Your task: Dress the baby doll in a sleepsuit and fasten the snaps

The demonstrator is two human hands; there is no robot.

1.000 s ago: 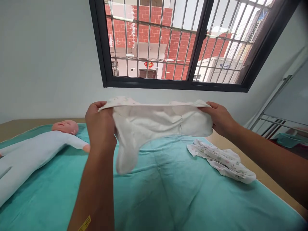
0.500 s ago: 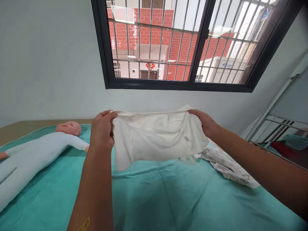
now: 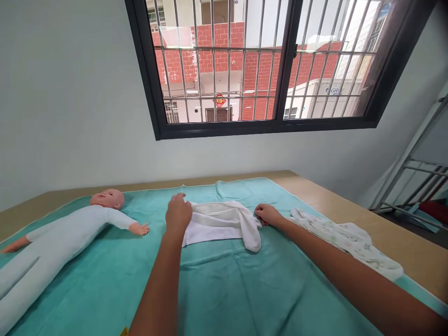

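A white baby garment (image 3: 224,223) lies flat on the teal cloth (image 3: 224,289) in the middle of the table. My left hand (image 3: 178,213) rests on its left end with fingers curled over the fabric. At the garment's right edge my right hand (image 3: 268,214) pinches the fabric with closed fingers. A baby doll (image 3: 70,228) in a pale blue suit lies on its back to the left, its outstretched hand close to my left hand.
A patterned white garment (image 3: 346,242) lies crumpled on the right part of the cloth, over the wooden table (image 3: 315,186) edge. A barred window (image 3: 259,70) fills the wall ahead. A metal frame (image 3: 413,186) stands at the far right.
Both hands have lowered the white garment from the air down onto the teal cloth and moved away from me. The view has tilted down.
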